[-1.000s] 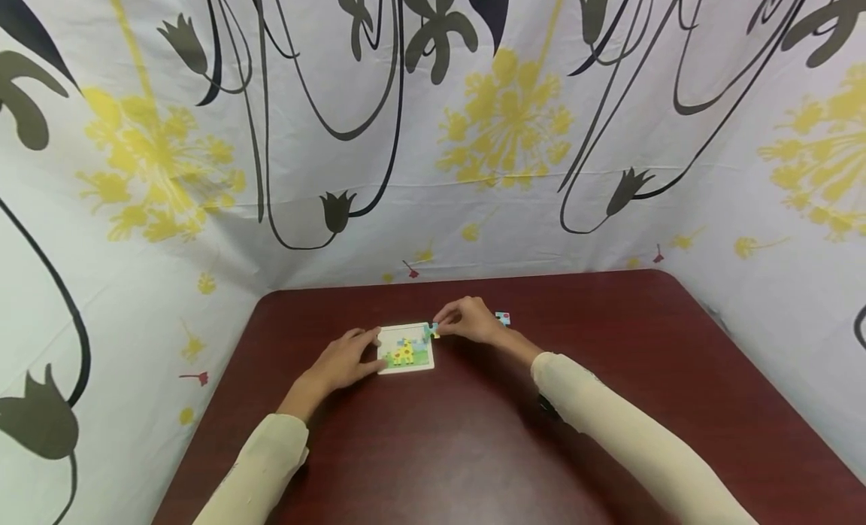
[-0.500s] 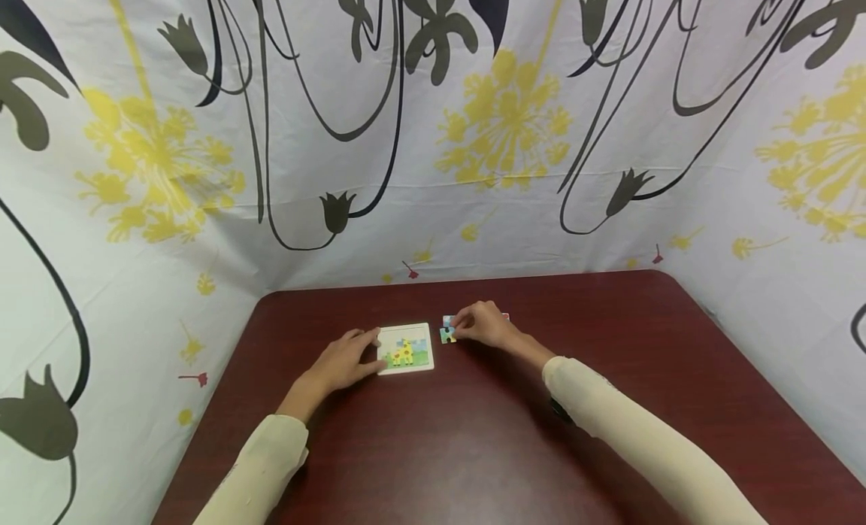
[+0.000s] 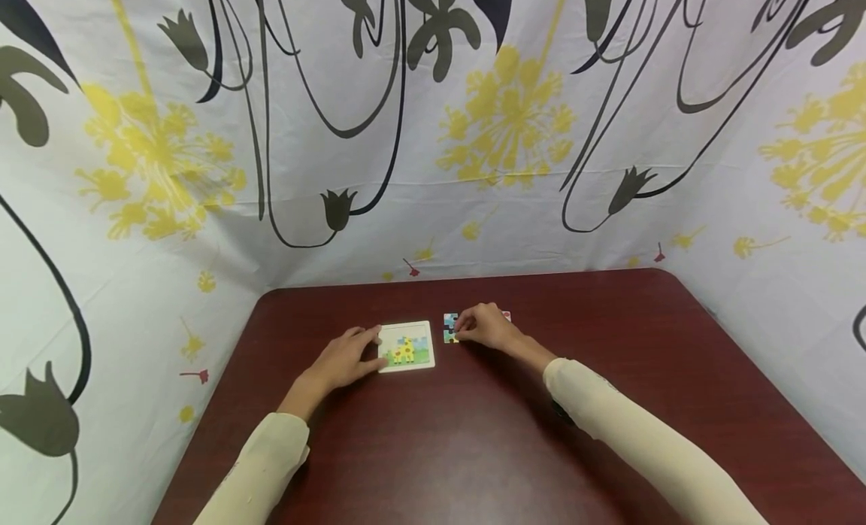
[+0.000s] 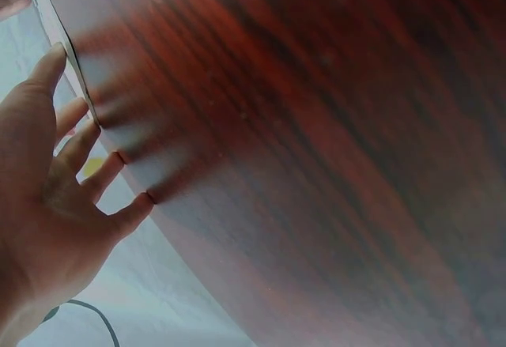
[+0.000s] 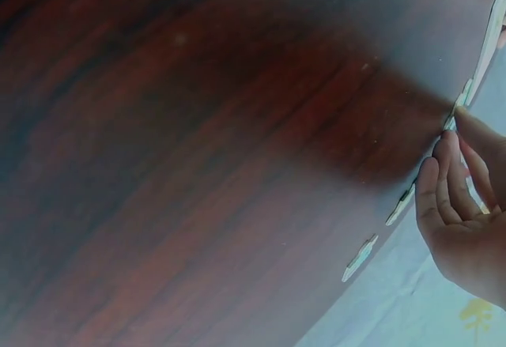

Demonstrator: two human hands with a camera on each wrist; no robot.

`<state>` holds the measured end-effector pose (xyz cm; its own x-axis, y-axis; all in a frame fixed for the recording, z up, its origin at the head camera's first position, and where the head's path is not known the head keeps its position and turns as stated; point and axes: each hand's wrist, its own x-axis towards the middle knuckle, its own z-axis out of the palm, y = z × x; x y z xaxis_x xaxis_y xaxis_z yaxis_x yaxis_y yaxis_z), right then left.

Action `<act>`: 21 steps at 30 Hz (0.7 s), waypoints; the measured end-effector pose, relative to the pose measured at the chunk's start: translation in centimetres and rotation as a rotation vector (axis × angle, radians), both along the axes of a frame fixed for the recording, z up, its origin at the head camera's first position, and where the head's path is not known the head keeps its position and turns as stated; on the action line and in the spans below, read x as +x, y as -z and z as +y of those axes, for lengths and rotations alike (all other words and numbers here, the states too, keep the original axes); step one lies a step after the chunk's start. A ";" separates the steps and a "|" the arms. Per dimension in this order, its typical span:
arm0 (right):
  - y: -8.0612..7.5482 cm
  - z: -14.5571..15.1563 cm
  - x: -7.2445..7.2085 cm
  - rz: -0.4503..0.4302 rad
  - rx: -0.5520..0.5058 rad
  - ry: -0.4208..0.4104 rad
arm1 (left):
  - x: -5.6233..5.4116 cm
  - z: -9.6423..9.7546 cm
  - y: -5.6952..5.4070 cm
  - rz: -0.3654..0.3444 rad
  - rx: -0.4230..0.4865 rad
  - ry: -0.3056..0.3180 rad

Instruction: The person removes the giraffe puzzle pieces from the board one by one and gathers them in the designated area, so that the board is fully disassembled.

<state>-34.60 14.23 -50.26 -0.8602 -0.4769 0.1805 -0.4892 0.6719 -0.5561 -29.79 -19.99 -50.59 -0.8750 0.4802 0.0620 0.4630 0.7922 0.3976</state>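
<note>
From my remote seat I have the puzzle frame [image 3: 395, 335] lying flat on the dark red table [image 3: 433, 450], between the two hands but much closer to the left one. The left hand [image 3: 348, 357] rests along its left side, fingers spread and only loosely bent, with the thumb at the lower corner and a fingertip at the upper one; it steadies the edge and has nothing wrapped in its grasp. Inside the frame I see a yellow giraffe picture [image 3: 405, 351] on green and blue, with the pale backing bare above it. Just beyond the frame's right side, apart from it, the upper piece [image 3: 449, 319] and the lower piece [image 3: 449, 337] lie one above the other on the tabletop. The right hand [image 3: 489, 326] sits directly to their right, fingers bent, with the thumb at the lower piece (my right wrist view is nearly edge-on here, so I cannot tell whether it pinches that piece or merely touches it). Behind that hand another piece [image 3: 506, 315] with a red mark shows partly. Pale sleeves [image 3: 629, 427] cover both forearms, and a flower-printed cloth [image 3: 419, 149] surrounds the table's far side.
</note>
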 end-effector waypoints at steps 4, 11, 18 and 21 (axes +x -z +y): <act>-0.1 -0.1 0.0 -0.013 -0.021 -0.003 | 0.0 0.0 0.0 0.000 -0.002 0.000; -0.6 -1.3 -0.1 0.005 -0.041 -0.029 | 0.1 -0.1 -0.2 -0.010 0.001 0.000; -1.0 -3.6 0.0 0.000 -0.054 -0.104 | 0.1 -0.1 -0.3 -0.030 0.008 -0.006; -1.1 -4.6 0.1 -0.001 -0.050 -0.133 | 0.1 -0.1 -0.3 -0.030 0.007 -0.004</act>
<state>-34.53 9.58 -49.20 -0.7902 -0.5772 0.2058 -0.5715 0.5729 -0.5876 -29.74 -20.04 -50.33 -0.8784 0.4764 0.0391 0.4476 0.7912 0.4167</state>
